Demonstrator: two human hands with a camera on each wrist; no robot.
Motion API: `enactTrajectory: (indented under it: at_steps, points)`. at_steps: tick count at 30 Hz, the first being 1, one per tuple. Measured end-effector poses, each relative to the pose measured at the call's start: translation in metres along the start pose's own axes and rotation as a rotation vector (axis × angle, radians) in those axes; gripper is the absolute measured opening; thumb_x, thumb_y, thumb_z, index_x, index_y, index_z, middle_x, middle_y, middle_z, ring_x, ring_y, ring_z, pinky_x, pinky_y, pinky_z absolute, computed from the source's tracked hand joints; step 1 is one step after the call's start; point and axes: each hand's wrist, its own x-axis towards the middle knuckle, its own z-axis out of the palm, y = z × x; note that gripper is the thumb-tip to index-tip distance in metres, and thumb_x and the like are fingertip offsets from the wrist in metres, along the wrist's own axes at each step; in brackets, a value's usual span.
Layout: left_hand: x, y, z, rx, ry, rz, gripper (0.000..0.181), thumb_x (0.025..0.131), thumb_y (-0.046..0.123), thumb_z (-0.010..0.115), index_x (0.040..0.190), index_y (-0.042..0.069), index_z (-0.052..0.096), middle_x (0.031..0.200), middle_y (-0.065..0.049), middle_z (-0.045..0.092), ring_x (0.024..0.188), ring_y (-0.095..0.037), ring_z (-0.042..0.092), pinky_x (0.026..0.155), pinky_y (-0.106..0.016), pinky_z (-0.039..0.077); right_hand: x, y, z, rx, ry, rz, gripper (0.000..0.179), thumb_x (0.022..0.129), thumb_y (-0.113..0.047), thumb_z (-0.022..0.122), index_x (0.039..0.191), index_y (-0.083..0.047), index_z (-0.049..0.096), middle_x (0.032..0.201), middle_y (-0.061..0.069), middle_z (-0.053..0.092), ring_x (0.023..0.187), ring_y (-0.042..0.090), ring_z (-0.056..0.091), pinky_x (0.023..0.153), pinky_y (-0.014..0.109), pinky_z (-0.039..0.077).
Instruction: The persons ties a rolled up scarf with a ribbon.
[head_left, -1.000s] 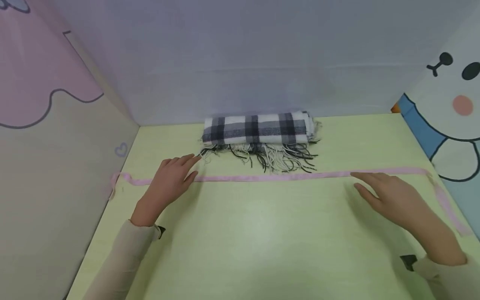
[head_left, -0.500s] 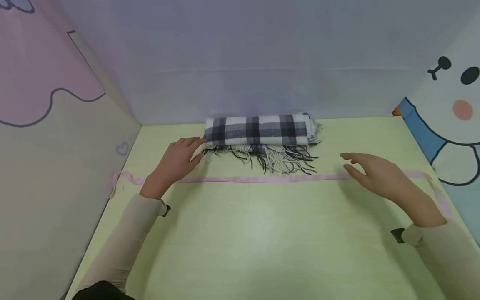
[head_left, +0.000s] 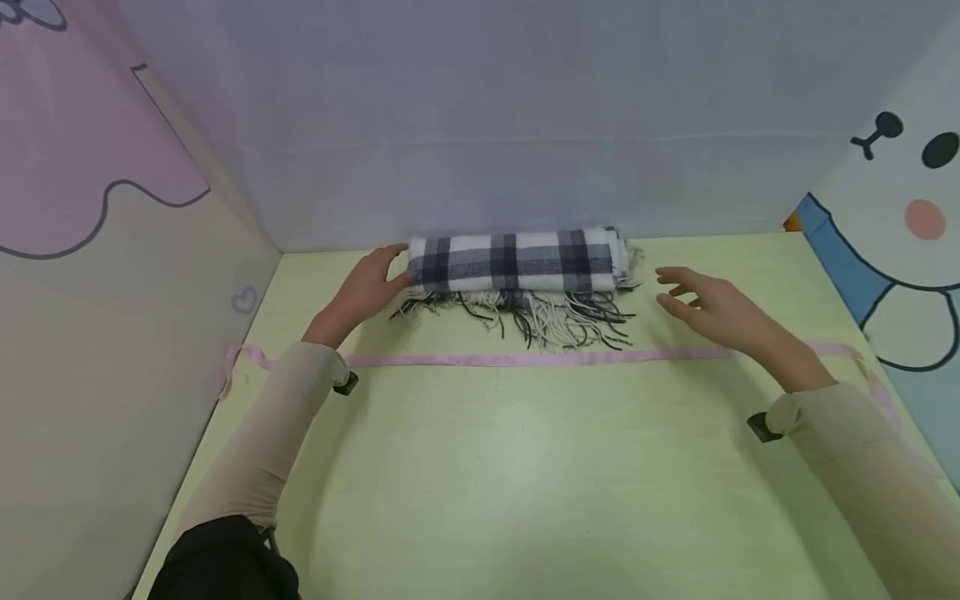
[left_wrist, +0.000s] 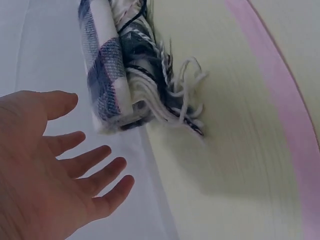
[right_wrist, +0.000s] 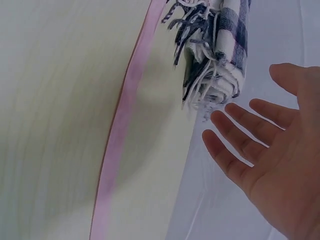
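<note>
A folded black, grey and white plaid scarf (head_left: 517,260) lies at the back of the table, its fringe (head_left: 558,318) spread toward the front. At its left end is my left hand (head_left: 363,289), fingers extended and thumb apart; the left wrist view shows a gap between this hand (left_wrist: 65,165) and the scarf (left_wrist: 107,70). My right hand (head_left: 712,310) hovers off the scarf's right end, fingers loosely bent and holding nothing. In the right wrist view, the layered end of the scarf (right_wrist: 215,82) faces the spread fingers of that hand (right_wrist: 270,145).
A pink ribbon (head_left: 510,360) runs across the pale yellow table (head_left: 510,467) in front of the scarf. Behind stands a lilac backdrop (head_left: 487,150). Printed panels flank both sides, with a cartoon face (head_left: 900,183) at right. A black rounded shape (head_left: 225,562) covers the lower left.
Both hands have moved away from me, past the ribbon, to either end of the scarf. The right hand has also shifted left. The scarf stays where it was.
</note>
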Motion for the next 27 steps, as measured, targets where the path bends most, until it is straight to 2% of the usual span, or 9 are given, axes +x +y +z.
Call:
enactTrajectory:
  at_steps: [3, 7, 10, 12, 16, 20, 24, 27]
  points:
    - [0.013, -0.002, 0.001, -0.161, -0.047, -0.083, 0.071, 0.11, 0.035, 0.051, 0.167, 0.011, 0.017, 0.17, -0.022, 0.028, 0.154, -0.044, 0.032, 0.121, -0.062, 0.033, 0.014, 0.002, 0.002, 0.065, -0.017, 0.035, 0.068, 0.111, -0.042, 0.047, 0.165, -0.006, 0.024, 0.166, 0.025, 0.031, 0.143, 0.048, 0.043, 0.113, 0.063, 0.039]
    - [0.03, -0.004, 0.006, -0.367, -0.088, -0.204, 0.078, 0.11, 0.037, 0.052, 0.168, 0.013, 0.007, 0.172, -0.022, 0.022, 0.156, -0.042, 0.031, 0.122, -0.059, 0.034, 0.036, 0.007, 0.005, 0.126, -0.04, 0.09, 0.075, 0.111, -0.047, 0.045, 0.167, -0.006, 0.014, 0.169, 0.026, 0.024, 0.148, 0.051, 0.036, 0.112, 0.072, 0.034]
    - [0.04, -0.003, 0.011, -0.46, -0.102, -0.283, 0.082, 0.109, 0.039, 0.054, 0.169, 0.014, 0.003, 0.172, -0.021, 0.02, 0.156, -0.04, 0.032, 0.123, -0.056, 0.034, 0.052, 0.01, 0.009, 0.21, -0.056, 0.132, 0.081, 0.11, -0.049, 0.044, 0.168, -0.008, 0.006, 0.172, 0.027, 0.016, 0.153, 0.051, 0.028, 0.117, 0.072, 0.03]
    - [0.045, -0.001, 0.013, -0.493, -0.108, -0.33, 0.085, 0.108, 0.042, 0.055, 0.169, 0.015, 0.003, 0.174, -0.02, 0.017, 0.156, -0.039, 0.031, 0.123, -0.055, 0.035, 0.061, 0.011, 0.011, 0.278, -0.067, 0.166, 0.086, 0.11, -0.052, 0.044, 0.168, -0.009, -0.002, 0.173, 0.026, 0.009, 0.155, 0.051, 0.023, 0.119, 0.07, 0.03]
    - [0.052, 0.002, 0.014, -0.553, -0.123, -0.392, 0.091, 0.106, 0.047, 0.057, 0.169, 0.015, 0.0, 0.177, -0.014, 0.006, 0.16, -0.037, 0.023, 0.125, -0.055, 0.032, 0.076, 0.012, 0.013, 0.396, -0.077, 0.226, 0.092, 0.108, -0.056, 0.042, 0.167, -0.011, -0.012, 0.174, 0.026, 0.0, 0.154, 0.053, 0.024, 0.122, 0.067, 0.028]
    - [0.053, 0.005, 0.014, -0.589, -0.173, -0.419, 0.1, 0.103, 0.055, 0.057, 0.168, 0.018, -0.011, 0.177, -0.006, -0.012, 0.165, -0.033, 0.003, 0.13, -0.059, 0.017, 0.088, 0.007, 0.015, 0.501, -0.053, 0.25, 0.09, 0.109, -0.055, 0.04, 0.166, -0.01, -0.013, 0.174, 0.025, -0.002, 0.156, 0.051, 0.024, 0.126, 0.064, 0.023]
    - [0.054, 0.011, 0.017, -0.61, -0.224, -0.436, 0.107, 0.1, 0.067, 0.053, 0.165, 0.024, -0.021, 0.175, 0.002, -0.023, 0.164, -0.028, -0.012, 0.132, -0.059, 0.005, 0.099, 0.0, 0.021, 0.541, -0.032, 0.26, 0.09, 0.109, -0.056, 0.038, 0.166, -0.01, -0.013, 0.175, 0.021, -0.005, 0.16, 0.046, 0.014, 0.128, 0.063, 0.016]
    - [0.059, 0.016, 0.021, -0.642, -0.214, -0.453, 0.107, 0.099, 0.07, 0.052, 0.164, 0.026, -0.021, 0.175, 0.004, -0.023, 0.164, -0.027, -0.013, 0.132, -0.058, 0.003, 0.105, -0.005, 0.027, 0.526, -0.035, 0.272, 0.09, 0.108, -0.059, 0.037, 0.166, -0.013, -0.014, 0.176, 0.015, -0.011, 0.163, 0.042, 0.002, 0.129, 0.063, 0.011]
